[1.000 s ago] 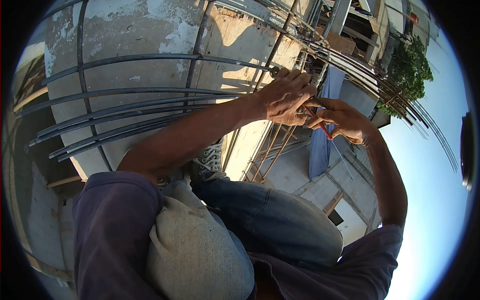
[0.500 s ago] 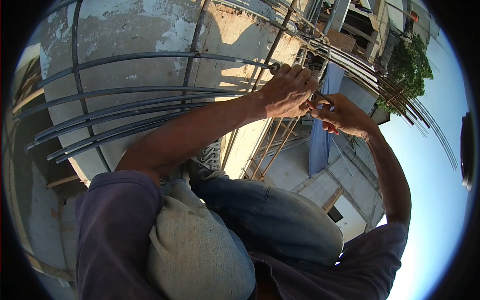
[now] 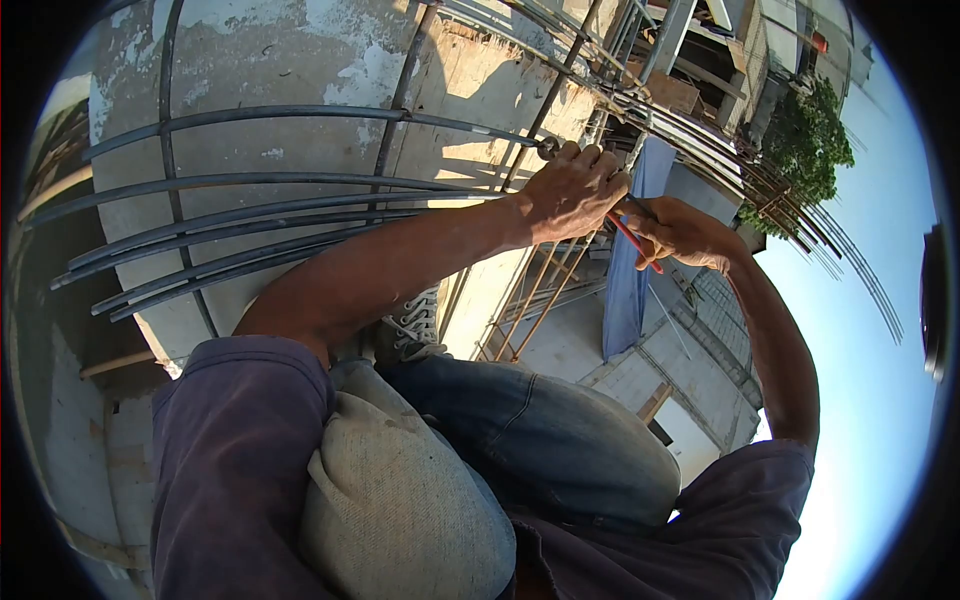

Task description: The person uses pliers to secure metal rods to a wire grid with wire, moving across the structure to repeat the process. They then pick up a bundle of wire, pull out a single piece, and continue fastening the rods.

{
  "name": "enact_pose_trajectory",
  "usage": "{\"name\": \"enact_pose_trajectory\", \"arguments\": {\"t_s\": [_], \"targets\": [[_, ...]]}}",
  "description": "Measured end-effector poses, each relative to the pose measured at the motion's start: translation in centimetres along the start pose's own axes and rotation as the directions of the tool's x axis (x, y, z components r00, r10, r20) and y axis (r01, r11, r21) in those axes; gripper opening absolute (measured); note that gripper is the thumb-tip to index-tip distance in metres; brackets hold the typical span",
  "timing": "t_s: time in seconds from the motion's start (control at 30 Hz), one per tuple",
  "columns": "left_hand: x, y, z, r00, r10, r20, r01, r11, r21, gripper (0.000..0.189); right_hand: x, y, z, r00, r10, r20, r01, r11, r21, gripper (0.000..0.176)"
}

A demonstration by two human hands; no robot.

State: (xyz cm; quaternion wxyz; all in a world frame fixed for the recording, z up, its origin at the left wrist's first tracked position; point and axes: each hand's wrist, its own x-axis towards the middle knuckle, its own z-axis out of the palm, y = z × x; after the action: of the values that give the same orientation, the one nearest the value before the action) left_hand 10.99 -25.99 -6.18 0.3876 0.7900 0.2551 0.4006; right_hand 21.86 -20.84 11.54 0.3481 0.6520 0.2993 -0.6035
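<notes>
My left hand (image 3: pixel 572 195) is closed near the far end of a long steel reinforcing bar (image 3: pixel 300 113). Its curled fingers hide whatever is inside them. A small ring-shaped object (image 3: pixel 548 148), perhaps coiled wire, shows just beyond the knuckles, touching or close to the hand. My right hand (image 3: pixel 688 233) grips red-handled pliers (image 3: pixel 636 243), with one handle slanting down below the fingers. The jaws of the pliers are hidden between the two hands, which nearly meet.
Several dark bars (image 3: pixel 230 215) run beneath my left forearm, in front of a patchy concrete wall (image 3: pixel 270 60). More rebar (image 3: pixel 745 160) projects at upper right. Blue cloth (image 3: pixel 635 270) hangs behind my hands. Ground and structures lie far below my bent knees (image 3: pixel 410 500).
My right hand has shifted slightly, and the red handle of the pliers now shows more fully. My left hand stays near the bar's end. The view has tilted a little.
</notes>
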Motion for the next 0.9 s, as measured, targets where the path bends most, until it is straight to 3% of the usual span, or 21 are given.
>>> {"name": "enact_pose_trajectory", "arguments": {"t_s": [0.1,0.27,0.3,0.4,0.73,0.83,0.9], "targets": [[-0.3,0.1,-0.1,1.000,0.005,-0.011,-0.006,1.000,-0.025,0.033,0.0,0.3,0.9,0.997,0.033,-0.074,-0.031,0.999,0.026,0.036],[-0.4,-0.1,0.0,0.999,0.028,0.021,-0.027,0.998,-0.062,0.035,0.4,1.8,1.2,0.995,0.089,-0.050,-0.085,0.993,0.084,0.033],[-0.3,-0.2,0.0,0.999,0.032,0.020,-0.030,0.998,-0.064,0.035,0.6,2.1,1.0,0.995,0.091,-0.027,-0.090,0.994,0.063,0.048],[-0.2,-0.3,0.0,1.000,0.023,0.009,-0.022,0.997,-0.077,0.039,0.5,2.0,0.4,0.993,0.120,0.004,-0.120,0.991,0.064,0.046],[-0.1,-0.2,0.3,0.998,0.011,0.067,-0.008,0.999,-0.044,0.041,1.0,3.0,0.4,1.000,-0.006,-0.010,0.008,0.991,0.131,0.044],[0.1,-0.2,-0.2,0.993,0.026,0.115,-0.023,0.999,-0.031,0.042,0.6,2.2,0.9,0.999,-0.047,0.001,0.045,0.971,0.236,0.044],[-0.2,-0.2,-0.8,0.994,0.090,-0.059,-0.089,0.996,0.015,0.043,0.2,2.1,1.7,0.997,0.044,0.058,-0.068,0.844,0.532,0.045]]}}
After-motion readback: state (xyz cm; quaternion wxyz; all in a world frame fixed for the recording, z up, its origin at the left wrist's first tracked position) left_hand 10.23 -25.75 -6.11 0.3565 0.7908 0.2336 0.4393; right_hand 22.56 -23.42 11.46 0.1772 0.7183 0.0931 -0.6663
